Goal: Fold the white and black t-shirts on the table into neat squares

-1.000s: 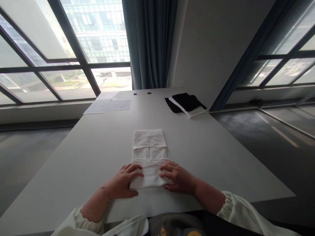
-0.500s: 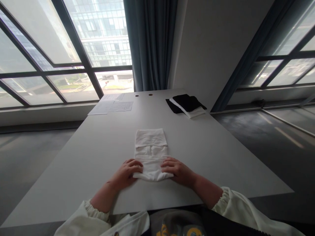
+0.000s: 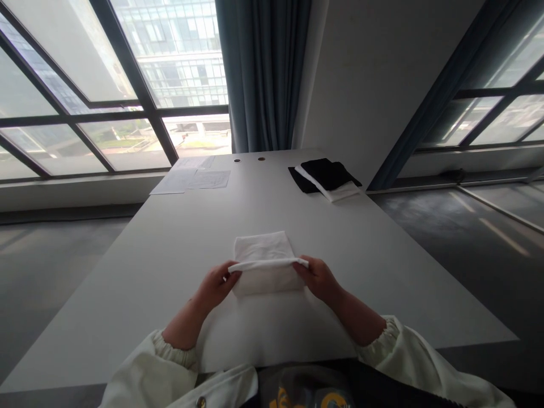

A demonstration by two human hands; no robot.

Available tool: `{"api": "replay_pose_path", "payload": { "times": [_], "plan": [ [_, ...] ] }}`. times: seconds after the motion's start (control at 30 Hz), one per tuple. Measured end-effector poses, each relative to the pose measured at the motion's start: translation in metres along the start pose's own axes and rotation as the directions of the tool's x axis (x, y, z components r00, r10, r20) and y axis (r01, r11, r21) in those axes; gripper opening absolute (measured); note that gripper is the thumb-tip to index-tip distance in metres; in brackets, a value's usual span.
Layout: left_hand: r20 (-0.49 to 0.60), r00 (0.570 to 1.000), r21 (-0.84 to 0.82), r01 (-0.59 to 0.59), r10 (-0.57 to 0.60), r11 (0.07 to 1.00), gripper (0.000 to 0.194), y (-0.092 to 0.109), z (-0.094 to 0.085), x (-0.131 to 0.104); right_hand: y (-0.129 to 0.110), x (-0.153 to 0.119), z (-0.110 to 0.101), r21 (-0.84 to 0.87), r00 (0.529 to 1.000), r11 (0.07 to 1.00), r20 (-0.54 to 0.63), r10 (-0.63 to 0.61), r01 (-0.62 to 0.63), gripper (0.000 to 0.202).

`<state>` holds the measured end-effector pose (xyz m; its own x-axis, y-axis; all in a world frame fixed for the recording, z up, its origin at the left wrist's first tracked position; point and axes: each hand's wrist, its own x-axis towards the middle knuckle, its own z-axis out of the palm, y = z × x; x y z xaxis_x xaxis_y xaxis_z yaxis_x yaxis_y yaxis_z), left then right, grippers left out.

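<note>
A person's left hand [image 3: 219,285] and right hand [image 3: 318,279] grip opposite ends of the raised fold of a white cloth [image 3: 266,277], at 9 and 3 o'clock, over the near part of a pale table [image 3: 140,283]. From the cloth, 2 round holes [image 3: 249,160] lie at 12 o'clock, a black-and-white fabric pile [image 3: 326,177] at 1 and papers [image 3: 191,177] at 11.

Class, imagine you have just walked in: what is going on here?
A person's left hand and right hand each grip one end of a raised fold in a white cloth on the pale table. Farther back lie a black-and-white stack of folded fabric and some papers.
</note>
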<state>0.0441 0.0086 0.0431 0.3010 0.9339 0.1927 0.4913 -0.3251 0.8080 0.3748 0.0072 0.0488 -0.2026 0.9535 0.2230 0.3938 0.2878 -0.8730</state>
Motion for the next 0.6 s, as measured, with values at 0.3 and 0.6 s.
{"api": "replay_pose_path", "payload": {
  "times": [0.3,0.6],
  "plan": [
    [-0.248,0.959,-0.049,0.127,-0.135,0.991,0.043,-0.04,0.014,0.086,0.026,0.113,0.019,-0.348,0.976,0.916,-0.159,0.151,-0.199,0.043],
    [-0.222,0.975,0.438,0.109,-0.01,0.892,0.049,-0.05,0.012,0.106,0.039,0.123,0.029,-0.685,0.988,0.712,-0.097,0.121,-0.155,0.038]
  ]
}}
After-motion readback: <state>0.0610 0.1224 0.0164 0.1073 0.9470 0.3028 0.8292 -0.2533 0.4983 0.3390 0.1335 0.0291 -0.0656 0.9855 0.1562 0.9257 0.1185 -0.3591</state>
